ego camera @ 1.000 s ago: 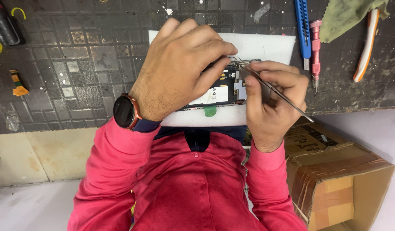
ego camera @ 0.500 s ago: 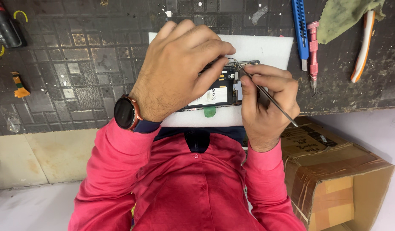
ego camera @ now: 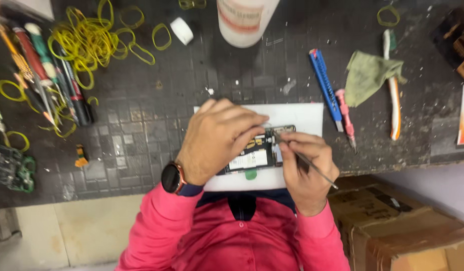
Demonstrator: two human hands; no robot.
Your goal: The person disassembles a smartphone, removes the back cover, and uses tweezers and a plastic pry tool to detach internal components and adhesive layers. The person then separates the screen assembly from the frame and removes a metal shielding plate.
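A sheet (ego camera: 305, 116) is laid on the mat (ego camera: 141, 125), at its near edge. An opened phone (ego camera: 259, 153) is placed on the sheet. The phone's left part is covered by the left hand (ego camera: 219, 140); the right hand (ego camera: 305, 168) is set at its right end, with a thin tool (ego camera: 315, 169) held in it, tip on the phone. Right of the sheet, a knife (ego camera: 325, 83) and a screwdriver (ego camera: 346, 119) are laid side by side. Further right, a cloth (ego camera: 370, 75) is draped over a brush (ego camera: 392, 90). Behind the sheet, a bottle (ego camera: 244, 20) is stood. At far left, pens (ego camera: 46, 75) and rubber bands (ego camera: 91, 37) are heaped. A box (ego camera: 402, 226) is seen below the bench, at right.
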